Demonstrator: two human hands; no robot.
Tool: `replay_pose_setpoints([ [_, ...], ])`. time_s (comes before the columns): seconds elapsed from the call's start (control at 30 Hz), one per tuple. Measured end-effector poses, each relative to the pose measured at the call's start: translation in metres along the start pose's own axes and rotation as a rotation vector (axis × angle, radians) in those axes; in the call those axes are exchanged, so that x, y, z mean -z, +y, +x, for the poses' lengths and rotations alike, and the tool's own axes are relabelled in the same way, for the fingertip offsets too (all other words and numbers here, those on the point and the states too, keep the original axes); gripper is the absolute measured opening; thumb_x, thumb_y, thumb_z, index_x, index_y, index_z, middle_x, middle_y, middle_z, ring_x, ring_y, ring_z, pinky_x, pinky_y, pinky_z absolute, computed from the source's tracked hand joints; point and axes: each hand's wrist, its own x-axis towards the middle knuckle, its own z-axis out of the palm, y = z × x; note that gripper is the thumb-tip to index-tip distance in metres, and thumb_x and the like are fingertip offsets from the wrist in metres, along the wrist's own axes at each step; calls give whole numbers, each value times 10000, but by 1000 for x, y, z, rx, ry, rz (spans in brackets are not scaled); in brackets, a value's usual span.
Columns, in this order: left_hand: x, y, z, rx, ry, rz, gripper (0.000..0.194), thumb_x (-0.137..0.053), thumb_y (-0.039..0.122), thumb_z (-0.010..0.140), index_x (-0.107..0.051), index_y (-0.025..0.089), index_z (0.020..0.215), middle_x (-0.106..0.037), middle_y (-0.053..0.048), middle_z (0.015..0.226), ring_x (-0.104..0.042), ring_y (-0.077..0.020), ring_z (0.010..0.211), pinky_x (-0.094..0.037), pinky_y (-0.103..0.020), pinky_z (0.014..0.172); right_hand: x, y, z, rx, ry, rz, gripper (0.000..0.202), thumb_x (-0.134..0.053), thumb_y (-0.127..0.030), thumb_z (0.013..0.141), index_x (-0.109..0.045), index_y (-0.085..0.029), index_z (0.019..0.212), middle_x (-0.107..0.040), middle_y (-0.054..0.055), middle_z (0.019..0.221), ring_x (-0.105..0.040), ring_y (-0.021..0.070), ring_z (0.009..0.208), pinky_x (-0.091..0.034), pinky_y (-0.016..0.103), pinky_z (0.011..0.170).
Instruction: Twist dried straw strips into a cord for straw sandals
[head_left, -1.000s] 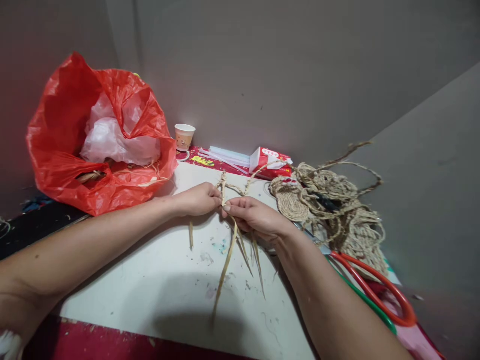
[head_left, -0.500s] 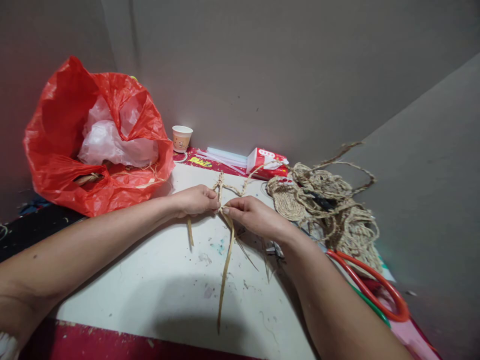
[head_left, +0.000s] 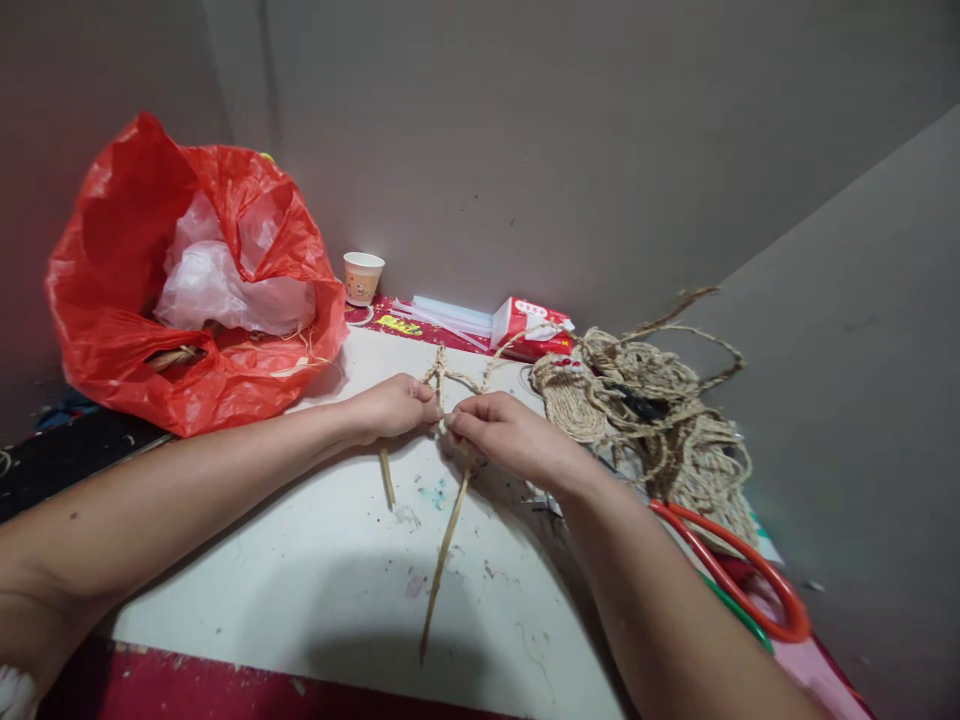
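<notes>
My left hand [head_left: 405,408] pinches a braided straw cord [head_left: 440,372] near its lower end, above the middle of the white board [head_left: 300,580]. Close beside it, my right hand [head_left: 499,430] has thumb and finger closed on the same cord's end. One long flat straw strip [head_left: 448,545] hangs down from under my right hand toward the near side. A shorter strip [head_left: 387,480] sticks out below my left hand. From the top of the braid, the cord loops right toward the red tissue pack [head_left: 529,328]. The exact grip point is partly hidden by my fingers.
An open red plastic bag [head_left: 112,330] stands at the left. Behind the board are a paper cup [head_left: 363,278] and pale plastic strips [head_left: 454,315]. Coiled braided cord [head_left: 697,450] is heaped at the right, near red-handled scissors [head_left: 787,600]. Grey walls rise behind.
The long strip's lower end has swung slightly left, and the thin strands below my right hand no longer show. Both hands keep nearly the same place.
</notes>
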Motion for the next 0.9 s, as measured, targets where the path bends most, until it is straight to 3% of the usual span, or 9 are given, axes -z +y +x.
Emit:
replay_pose_setpoints([
  [0.17, 0, 2, 0, 126, -24, -172, 213, -516, 124, 715, -422, 165, 528, -294, 80, 385, -190, -34, 317, -91, -213, 351, -24, -11, -5, 55, 72, -109, 212, -422, -196, 796, -574, -169, 652, -612, 56, 654, -510, 166, 601, -330, 265, 552],
  [0.27, -1, 3, -1, 145, -27, -228, 252, -531, 142, 735, -391, 169, 526, -299, 79, 388, -193, -30, 317, -97, -207, 352, -35, -19, -10, 42, 109, -365, 252, -398, -204, 837, -630, -150, 755, -683, 143, 791, -582, 226, 692, -330, 304, 592],
  [0.33, -2, 3, -2, 159, -27, -255, 276, -536, 147, 748, -387, 168, 518, -293, 78, 371, -196, -31, 314, -90, -208, 355, -40, -27, -16, 28, 95, -544, 282, -374, -196, 855, -646, -129, 819, -691, 184, 812, -603, 250, 683, -313, 323, 576],
  [0.43, -3, 4, -4, 161, -19, -236, 278, -550, 146, 751, -408, 162, 512, -274, 81, 354, -182, -31, 314, -72, -215, 360, -43, -43, -30, 78, -7, -611, 268, -382, -178, 858, -643, -129, 826, -687, 176, 766, -596, 242, 634, -288, 321, 550],
  [0.53, -3, 4, -5, 126, -19, -201, 275, -566, 170, 752, -427, 160, 515, -270, 84, 353, -174, -32, 318, -76, -218, 360, -33, -55, -44, 227, -213, -405, 223, -453, -234, 850, -602, -177, 693, -656, 85, 674, -539, 185, 577, -286, 290, 530],
  [0.6, -1, 4, -5, 98, -29, -190, 275, -581, 188, 746, -431, 162, 517, -286, 81, 352, -186, -35, 317, -83, -220, 358, -19, -53, -44, 261, -190, -154, 272, -465, -278, 857, -552, -189, 616, -603, 28, 603, -483, 145, 540, -291, 264, 517],
  [0.73, 2, 4, -5, 80, -45, -192, 272, -602, 218, 735, -426, 170, 533, -286, 88, 362, -180, -36, 318, -84, -218, 359, 3, -23, -18, 24, 395, 221, 291, -518, -325, 839, -511, -186, 583, -514, -5, 530, -414, 125, 520, -292, 248, 510],
  [0.8, 3, 4, -5, 68, -59, -198, 263, -603, 242, 739, -433, 171, 551, -274, 94, 371, -172, -34, 322, -84, -214, 360, 3, -6, -2, -71, 336, 392, 254, -551, -346, 816, -517, -185, 623, -530, 0, 566, -442, 128, 539, -312, 237, 502],
  [0.9, 3, 2, -5, 18, -108, -181, 252, -581, 284, 766, -466, 158, 581, -332, 80, 403, -183, -31, 334, -82, -214, 360, -8, 7, 11, -114, 118, 508, 312, -494, -407, 832, -514, -179, 621, -521, 3, 534, -448, 118, 463, -328, 231, 440],
])
